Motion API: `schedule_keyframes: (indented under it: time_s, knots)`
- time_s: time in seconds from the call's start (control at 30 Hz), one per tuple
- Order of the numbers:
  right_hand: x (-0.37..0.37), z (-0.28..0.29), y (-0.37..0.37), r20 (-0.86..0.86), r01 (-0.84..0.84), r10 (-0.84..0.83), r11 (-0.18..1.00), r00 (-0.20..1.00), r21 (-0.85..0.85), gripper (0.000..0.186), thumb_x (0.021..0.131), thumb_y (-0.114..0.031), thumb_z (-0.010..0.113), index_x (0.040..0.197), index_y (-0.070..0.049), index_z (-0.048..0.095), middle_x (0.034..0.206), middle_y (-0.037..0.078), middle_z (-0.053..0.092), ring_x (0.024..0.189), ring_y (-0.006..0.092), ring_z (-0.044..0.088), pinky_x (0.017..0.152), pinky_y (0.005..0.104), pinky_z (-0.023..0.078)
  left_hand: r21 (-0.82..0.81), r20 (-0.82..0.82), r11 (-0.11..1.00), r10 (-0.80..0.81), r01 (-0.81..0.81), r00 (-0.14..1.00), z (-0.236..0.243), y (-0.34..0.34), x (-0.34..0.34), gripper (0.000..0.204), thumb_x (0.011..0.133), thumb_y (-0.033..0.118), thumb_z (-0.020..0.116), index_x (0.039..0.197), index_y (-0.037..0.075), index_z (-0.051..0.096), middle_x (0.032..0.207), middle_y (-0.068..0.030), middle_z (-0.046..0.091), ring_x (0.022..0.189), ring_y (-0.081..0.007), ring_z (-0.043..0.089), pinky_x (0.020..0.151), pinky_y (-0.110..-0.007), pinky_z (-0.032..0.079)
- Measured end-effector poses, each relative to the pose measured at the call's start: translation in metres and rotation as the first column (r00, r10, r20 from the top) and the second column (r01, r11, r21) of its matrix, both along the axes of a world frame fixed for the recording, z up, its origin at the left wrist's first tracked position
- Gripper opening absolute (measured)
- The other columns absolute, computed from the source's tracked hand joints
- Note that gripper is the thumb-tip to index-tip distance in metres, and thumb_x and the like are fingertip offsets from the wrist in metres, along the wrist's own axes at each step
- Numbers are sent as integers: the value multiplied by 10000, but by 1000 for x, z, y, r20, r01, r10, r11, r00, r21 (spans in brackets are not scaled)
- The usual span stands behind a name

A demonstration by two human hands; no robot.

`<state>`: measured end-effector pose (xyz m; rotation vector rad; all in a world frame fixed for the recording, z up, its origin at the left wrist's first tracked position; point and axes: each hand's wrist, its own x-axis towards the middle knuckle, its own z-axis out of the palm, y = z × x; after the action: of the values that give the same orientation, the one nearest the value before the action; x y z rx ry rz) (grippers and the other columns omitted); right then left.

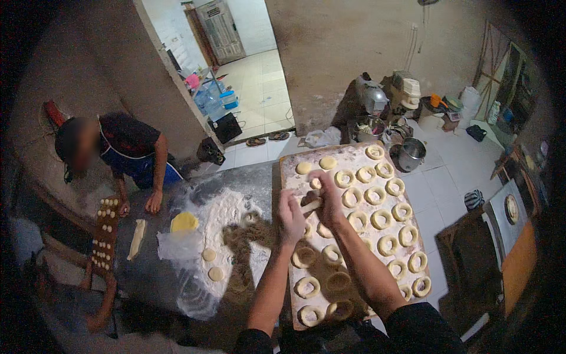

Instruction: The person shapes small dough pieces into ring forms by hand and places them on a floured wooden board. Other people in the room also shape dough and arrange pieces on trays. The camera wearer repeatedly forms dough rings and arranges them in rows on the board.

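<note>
Above the far left part of a floured wooden board, the left hand and right hand are closed on a short, pale piece of dough, which spans the gap between them; the right hand is blurred, so its exact finger placement cannot be told. Beneath and to the right of the hands, rows of dough rings cover the board, those nearest the forearms lying in shadow. Just beyond the hands lie two flat dough discs. To the left of the hands, a dark table carries scattered flour, a yellow mass and a clear plastic sheet. Farther left, a co-worker in a blue apron stands by a long dough strip. Well beyond the hands, to the right, a mixer stands near a metal pot
</note>
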<state>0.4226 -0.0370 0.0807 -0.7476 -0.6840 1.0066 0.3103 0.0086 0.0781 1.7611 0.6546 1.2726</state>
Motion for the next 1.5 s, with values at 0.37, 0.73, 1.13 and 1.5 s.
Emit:
schedule_keyframes:
  time_s: [0.37, 0.73, 1.13, 1.5]
  knots:
    - [32, 28, 41, -6, -94, 94, 974, 996, -205, 503, 934, -477, 340, 1269, -119, 453, 968, 88, 492, 830, 206, 563, 742, 303, 475, 72, -18, 993, 95, -93, 995, -4, 61, 38, 178, 950, 63, 376, 1117, 16, 413, 968, -167, 512, 901, -269, 508, 811, -368, 400]
    - [52, -6, 112, 954, 629, 210, 718, 213, -298, 869, 778, -509, 625, 1401, -41, 241, 1097, 299, 561, 1041, 420, 546, 873, 466, 422, -18, -586, 900, 344, -436, 734, -77, 161, 67, 619, 953, 292, 377, 1414, -10, 98, 1343, -357, 330, 1278, -532, 227, 1039, -534, 263]
    - [56, -52, 95, 957, 640, 286, 744, -47, -191, 850, 681, -339, 702, 1384, -136, 270, 1284, 294, 404, 1222, 448, 376, 1001, 697, 142, -183, -912, 975, -119, -129, 393, -61, 138, 54, 916, 726, 226, 624, 1458, 127, 81, 1450, -320, 158, 1339, -451, 220, 1072, -526, 252]
    - [248, -174, 115, 992, 803, 125, 591, 0, -75, 445, 779, -339, 607, 1074, -14, 533, 1047, 234, 581, 1060, 398, 522, 844, 457, 433, -1, -854, 986, -88, 167, 512, -40, 130, 142, 480, 894, 219, 469, 1290, -41, 396, 1390, -282, 327, 1258, -472, 338, 1056, -484, 286]
